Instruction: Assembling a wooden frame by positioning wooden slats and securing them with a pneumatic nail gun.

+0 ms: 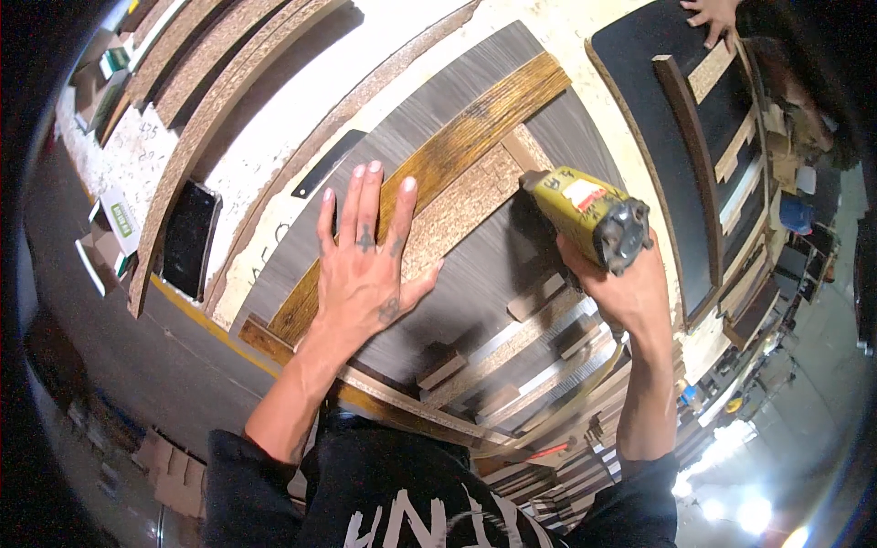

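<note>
My left hand lies flat, fingers stretched out, across a brown wood-grain strip and the chipboard strip beside it. Both strips rest on a grey wood-grain panel. Wrapped round the grip of a yellow air nail gun is my right hand. The gun's dark nose is at the right end of the chipboard strip, near a short crosswise piece; whether it touches, I cannot tell. My right fingers are partly hidden behind the gun.
Another person's hand rests on a dark panel with strips at the far right. Long chipboard-edged boards, a black phone and small boxes are on the left. Small blocks lie near my body.
</note>
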Available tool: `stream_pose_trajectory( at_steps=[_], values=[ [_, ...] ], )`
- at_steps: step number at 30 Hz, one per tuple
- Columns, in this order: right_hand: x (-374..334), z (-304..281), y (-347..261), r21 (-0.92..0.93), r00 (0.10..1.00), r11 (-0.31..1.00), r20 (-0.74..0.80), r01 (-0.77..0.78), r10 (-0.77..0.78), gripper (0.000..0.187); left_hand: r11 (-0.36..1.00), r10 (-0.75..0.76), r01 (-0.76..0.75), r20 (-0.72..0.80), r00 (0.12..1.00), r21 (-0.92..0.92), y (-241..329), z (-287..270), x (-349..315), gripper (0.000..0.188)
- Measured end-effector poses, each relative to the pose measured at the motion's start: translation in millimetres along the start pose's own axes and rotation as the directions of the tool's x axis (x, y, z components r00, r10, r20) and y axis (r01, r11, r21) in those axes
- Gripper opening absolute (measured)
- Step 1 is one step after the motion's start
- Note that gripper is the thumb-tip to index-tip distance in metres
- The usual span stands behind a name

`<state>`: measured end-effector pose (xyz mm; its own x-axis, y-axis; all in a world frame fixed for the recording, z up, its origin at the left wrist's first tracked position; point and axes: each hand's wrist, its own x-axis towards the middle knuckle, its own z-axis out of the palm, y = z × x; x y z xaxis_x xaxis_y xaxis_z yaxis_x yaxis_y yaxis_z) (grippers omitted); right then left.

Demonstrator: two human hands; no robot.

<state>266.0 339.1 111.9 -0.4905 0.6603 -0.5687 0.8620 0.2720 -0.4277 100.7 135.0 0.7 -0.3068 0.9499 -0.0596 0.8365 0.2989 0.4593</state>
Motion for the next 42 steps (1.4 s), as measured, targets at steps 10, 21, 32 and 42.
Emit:
stream_pose_trajectory(
  at_steps=[10,21,32,42],
  values=[
    [-10.7,4.0,16.2,-0.180,0.999,0.983,0.032,-0.025,0.031,0.057,0.997,-0.035,0.035,0.006,0.999,-0.063,-5.8,5.0,-0.8,0.108],
    [-7.5,2.8,7.7,-0.202,0.998,0.978,0.044,0.044,-0.036,0.060,0.998,-0.040,0.043,0.066,0.997,-0.045,-7.7,5.4,1.3,0.096],
    [-4.1,-2.3,-1.4,-0.148,0.998,0.989,0.057,-0.022,0.031,0.059,0.999,-0.045,0.046,0.093,0.995,-0.010,-9.4,5.5,0.4,0.099],
    [7.9,2.5,2.9,-0.264,0.995,0.960,0.070,0.094,-0.078,0.051,1.000,-0.009,0.009,0.050,0.999,0.001,-2.2,-1.2,1.7,0.105]
  ],
)
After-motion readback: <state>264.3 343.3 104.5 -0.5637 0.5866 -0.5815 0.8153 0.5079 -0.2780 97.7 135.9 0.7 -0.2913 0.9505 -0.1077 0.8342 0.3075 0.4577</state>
